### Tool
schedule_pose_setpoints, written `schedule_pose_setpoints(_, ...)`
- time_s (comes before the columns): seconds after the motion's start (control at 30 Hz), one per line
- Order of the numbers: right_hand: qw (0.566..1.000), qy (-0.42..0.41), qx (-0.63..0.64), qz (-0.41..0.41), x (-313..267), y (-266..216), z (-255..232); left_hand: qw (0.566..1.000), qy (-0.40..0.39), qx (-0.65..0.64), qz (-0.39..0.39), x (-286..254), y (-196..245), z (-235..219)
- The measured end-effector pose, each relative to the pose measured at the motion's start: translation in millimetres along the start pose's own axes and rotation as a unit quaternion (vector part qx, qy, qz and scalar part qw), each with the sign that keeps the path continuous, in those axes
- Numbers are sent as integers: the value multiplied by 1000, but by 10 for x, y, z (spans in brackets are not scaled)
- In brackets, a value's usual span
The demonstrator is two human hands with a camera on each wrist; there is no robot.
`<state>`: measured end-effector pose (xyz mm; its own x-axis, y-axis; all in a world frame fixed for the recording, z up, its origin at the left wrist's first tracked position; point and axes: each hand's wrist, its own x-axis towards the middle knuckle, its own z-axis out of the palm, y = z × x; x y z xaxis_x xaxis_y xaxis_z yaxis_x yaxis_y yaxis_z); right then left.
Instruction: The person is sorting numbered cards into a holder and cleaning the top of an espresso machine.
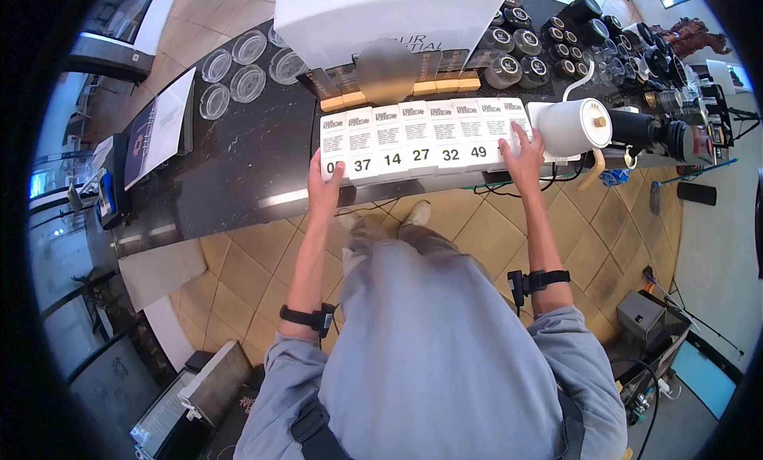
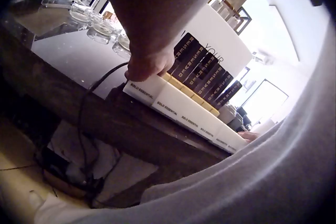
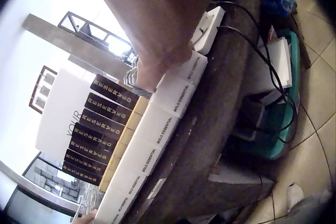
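Observation:
A row of several white boxes lies side by side along the front edge of the dark counter, with large printed numbers facing up. "BOLO ESSENTIAL" lettering runs along their front faces in both wrist views. At the row's left end, my left hand grips the end box, thumb on top and fingers down its outer side. My right hand holds the opposite end, its thumb and a finger over the top and the others at the outer side. The undersides of the boxes are hidden.
Behind the row stand black RESERVED signs on wooden bases, before a large white box. A white kettle stands close to the right hand. Clear round lids lie at left; dark-lidded jars crowd the back right.

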<state>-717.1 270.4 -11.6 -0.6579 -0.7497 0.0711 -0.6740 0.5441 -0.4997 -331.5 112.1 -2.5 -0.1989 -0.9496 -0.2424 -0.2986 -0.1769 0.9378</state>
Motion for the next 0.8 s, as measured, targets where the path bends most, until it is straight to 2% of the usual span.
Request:
schedule_pose_setpoints(0.47, 1000, -3, -2, 20, 39, -13, 4, 999, -6, 25, 21, 45, -80, -42)
schedule_pose_setpoints(0.53, 1000, -6, 7, 16, 40, 11, 25, 995, -11, 91, 25, 23, 0, -61)
schedule_pose_setpoints(0.63, 1000, -7, 18, 9, 42, 44, -6, 997, -51, 56, 22, 60, -15, -128)
schedule_pose_setpoints(0.8, 999, -33, -8, 37, 60, -20, -10, 997, -69, 12, 25, 88, -47, -143)
